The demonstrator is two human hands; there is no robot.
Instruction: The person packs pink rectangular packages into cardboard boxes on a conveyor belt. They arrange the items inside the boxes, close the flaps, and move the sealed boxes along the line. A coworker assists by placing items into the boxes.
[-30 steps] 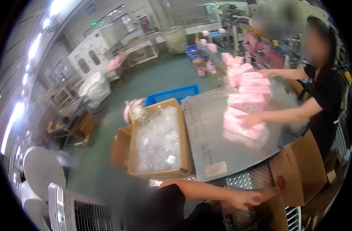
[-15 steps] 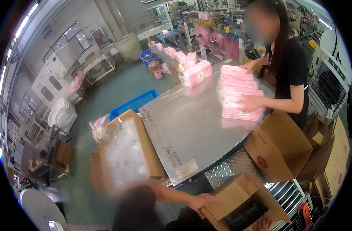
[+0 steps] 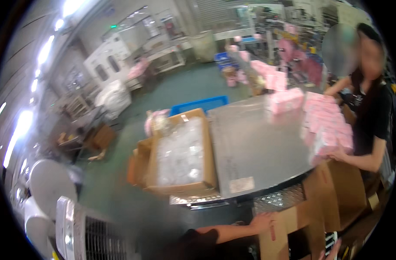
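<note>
An open cardboard box (image 3: 273, 238) stands at the lower right, its flaps spread and its inside dark. My left hand (image 3: 263, 222) grips its upper left edge, the forearm reaching in from the lower edge of the picture. Only the blurred fingers of my right hand (image 3: 331, 250) show, at the near right side of the same box; the rest is cut off. Just beyond it is another open cardboard box (image 3: 349, 190). Across the metal table (image 3: 258, 151), a co-worker's hands hold a row of pink packs (image 3: 325, 115).
A large carton (image 3: 210, 160) of clear plastic bags stands left of the table, with a blue crate (image 3: 200, 105) behind it. More pink packs (image 3: 286, 100) lie at the table's far end, near machinery. A white-framed grille (image 3: 72, 225) is at the lower left.
My view has swung left, so the scene sits further right. The co-worker's near hand has shifted to the end of the pink pack row, which now tilts. My hands stay at the box.
</note>
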